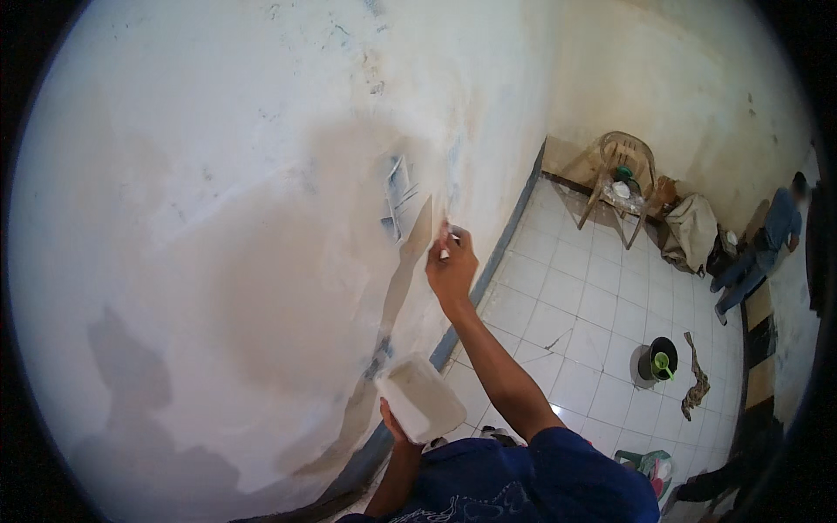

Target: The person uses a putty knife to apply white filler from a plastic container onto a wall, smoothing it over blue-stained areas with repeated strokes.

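My left hand [392, 420] grips the side of an off-white rectangular tub [446, 406] with rounded corners, held tilted near the wall at waist height. Something pale and smooth coats its inside. Raised against the white wall [261, 113], my right hand [452, 268] is closed around a small tool with a white end [445, 254]; its blade or head is too small and blurred to make out. Left of that hand, a patch of bluish scraped marks [398, 200] shows on the wall. Arm shadows fall across the plaster, which has damp-looking darker areas.
A plastic chair [624, 174] loaded with things stands in the far corner, with a beige sack [691, 231] beside it. On the tiled floor are a black bucket [656, 359] holding a green dipper and a crumpled cloth [695, 383]. A person in blue [772, 235] is at the right.
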### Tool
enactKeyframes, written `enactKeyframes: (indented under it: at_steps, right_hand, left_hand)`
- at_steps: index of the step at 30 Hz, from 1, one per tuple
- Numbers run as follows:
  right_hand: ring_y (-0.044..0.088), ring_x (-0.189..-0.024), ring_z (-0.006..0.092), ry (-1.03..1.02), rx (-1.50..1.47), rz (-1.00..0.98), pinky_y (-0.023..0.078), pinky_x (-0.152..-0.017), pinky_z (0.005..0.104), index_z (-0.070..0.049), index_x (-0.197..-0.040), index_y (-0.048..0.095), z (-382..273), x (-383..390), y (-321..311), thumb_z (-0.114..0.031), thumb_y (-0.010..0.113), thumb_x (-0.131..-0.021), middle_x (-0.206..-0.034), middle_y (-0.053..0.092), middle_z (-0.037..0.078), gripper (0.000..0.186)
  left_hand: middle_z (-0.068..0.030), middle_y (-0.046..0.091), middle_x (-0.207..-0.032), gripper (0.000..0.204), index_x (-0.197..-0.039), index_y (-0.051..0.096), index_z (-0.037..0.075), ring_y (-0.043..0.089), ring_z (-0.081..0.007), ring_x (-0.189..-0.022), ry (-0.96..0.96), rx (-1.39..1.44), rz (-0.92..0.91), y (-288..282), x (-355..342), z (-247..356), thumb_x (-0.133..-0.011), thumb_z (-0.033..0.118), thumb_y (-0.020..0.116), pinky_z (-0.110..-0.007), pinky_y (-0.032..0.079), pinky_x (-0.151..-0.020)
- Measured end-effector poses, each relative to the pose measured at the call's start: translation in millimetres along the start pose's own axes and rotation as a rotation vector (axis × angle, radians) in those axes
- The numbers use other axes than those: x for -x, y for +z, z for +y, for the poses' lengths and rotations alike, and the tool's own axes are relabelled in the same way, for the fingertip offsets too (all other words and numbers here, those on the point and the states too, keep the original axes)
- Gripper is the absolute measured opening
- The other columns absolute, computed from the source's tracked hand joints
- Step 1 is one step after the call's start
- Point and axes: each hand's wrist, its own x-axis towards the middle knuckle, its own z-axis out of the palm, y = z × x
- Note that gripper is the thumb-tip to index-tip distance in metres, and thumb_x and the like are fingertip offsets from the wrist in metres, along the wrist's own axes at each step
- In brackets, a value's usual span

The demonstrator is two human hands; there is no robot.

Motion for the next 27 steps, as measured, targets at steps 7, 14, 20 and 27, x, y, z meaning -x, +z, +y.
enactKeyframes:
  at_steps: [7,14,20,27]
  right_hand:
    - [0.062,-0.067,0.0331,-0.09,-0.239,-0.041,0.052,-0.059,0.0405,-0.002,-0.105,0.069,-43.1,38.3,-7.8,-0.006,0.066,-0.08,-0.093,0.061,0.017,0.026]
    - [0.064,-0.071,0.0364,-0.11,-0.035,0.01,0.051,-0.06,0.0383,0.001,-0.105,0.069,-2.3,-21.8,4.3,-0.01,0.063,-0.085,-0.093,0.064,0.019,0.024]
    - [0.064,-0.071,0.0368,-0.134,-0.146,-0.027,0.051,-0.062,0.0398,0.0,-0.1,0.069,-26.2,-22.1,-13.9,-0.007,0.065,-0.081,-0.094,0.065,0.016,0.021]
    - [0.065,-0.078,0.0272,-0.28,-0.117,-0.09,0.053,-0.062,0.0349,-0.004,-0.11,0.069,-67.3,15.3,-13.2,-0.005,0.069,-0.076,-0.099,0.062,0.012,0.034]
  left_hand:
    - [-0.0148,0.047,-0.141,0.079,-0.146,0.036,0.013,0.05,-0.0365,-0.125,0.079,-0.075,0.05,-8.8,1.5,0.5,-0.087,0.066,0.044,-0.056,0.044,-0.101]
    - [-0.0153,0.048,-0.14,0.083,-0.147,0.036,0.014,0.051,-0.0373,-0.124,-0.001,0.029,-0.03,3.8,-6.0,8.4,-0.084,0.067,0.048,-0.057,0.044,-0.101]
    - [-0.0152,0.046,-0.141,0.084,-0.146,0.036,0.014,0.051,-0.0372,-0.124,-0.021,0.022,-0.001,-13.2,-1.6,10.0,-0.084,0.069,0.046,-0.058,0.044,-0.099]
    - [-0.0164,0.048,-0.14,0.081,-0.144,0.039,0.014,0.052,-0.038,-0.123,-0.029,0.062,0.015,3.8,1.3,18.2,-0.085,0.068,0.045,-0.059,0.045,-0.098]
